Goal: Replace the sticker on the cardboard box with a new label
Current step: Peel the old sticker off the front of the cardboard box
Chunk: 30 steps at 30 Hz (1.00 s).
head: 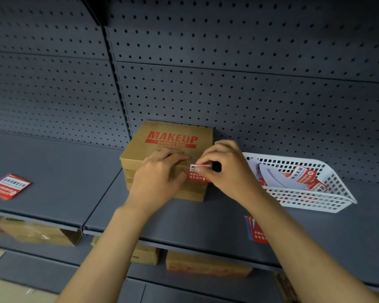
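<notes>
A brown cardboard box (173, 141) printed "MAKEUP" in red stands on the grey shelf (53, 171), on top of other flat boxes. A red and white sticker (198, 174) sits on the box's front right edge. My left hand (160, 178) lies flat over the front of the box, fingers pressing beside the sticker. My right hand (225, 171) pinches the sticker's upper edge between thumb and forefinger. Part of the sticker is hidden under my fingers.
A white mesh basket (328, 202) holding red labels and white backing papers stands right of the box. A red label sheet (8, 186) lies at the shelf's left. More red sheets (255, 230) lie near the front edge. Cardboard boxes (206, 263) fill the shelf below.
</notes>
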Motion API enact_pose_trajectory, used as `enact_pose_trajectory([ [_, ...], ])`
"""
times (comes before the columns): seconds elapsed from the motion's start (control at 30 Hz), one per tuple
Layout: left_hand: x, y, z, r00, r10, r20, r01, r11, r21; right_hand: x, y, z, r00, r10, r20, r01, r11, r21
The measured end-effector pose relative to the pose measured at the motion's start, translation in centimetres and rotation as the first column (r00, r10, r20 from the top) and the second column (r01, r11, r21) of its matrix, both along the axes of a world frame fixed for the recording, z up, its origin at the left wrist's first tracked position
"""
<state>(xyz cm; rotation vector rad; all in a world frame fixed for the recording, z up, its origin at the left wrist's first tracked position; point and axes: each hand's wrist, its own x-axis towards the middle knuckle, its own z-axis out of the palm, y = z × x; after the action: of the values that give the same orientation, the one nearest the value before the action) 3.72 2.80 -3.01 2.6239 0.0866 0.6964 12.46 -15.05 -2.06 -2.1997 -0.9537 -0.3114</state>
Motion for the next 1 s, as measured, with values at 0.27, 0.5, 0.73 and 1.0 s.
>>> enact_pose_trajectory([
  [0.27,0.3,1.1,0.6,0.996,-0.05,-0.069,0.049,0.999,-0.014,0.0,0.0,-0.1,0.992,0.047,0.119,-0.05,0.999,0.018],
  [0.5,0.4,1.1,0.5,0.997,-0.039,-0.067,0.037,0.999,-0.028,-0.6,0.2,0.7,0.992,-0.039,0.12,0.045,0.998,-0.047],
  [0.73,0.5,1.2,0.6,0.997,-0.039,-0.064,0.037,0.998,-0.041,-1.0,1.1,1.3,0.991,0.024,0.135,-0.013,0.996,-0.086],
  [1.0,0.5,1.3,0.8,0.996,-0.032,-0.084,0.028,0.998,-0.052,-1.1,0.5,0.5,0.957,0.103,0.272,-0.093,0.994,-0.049],
])
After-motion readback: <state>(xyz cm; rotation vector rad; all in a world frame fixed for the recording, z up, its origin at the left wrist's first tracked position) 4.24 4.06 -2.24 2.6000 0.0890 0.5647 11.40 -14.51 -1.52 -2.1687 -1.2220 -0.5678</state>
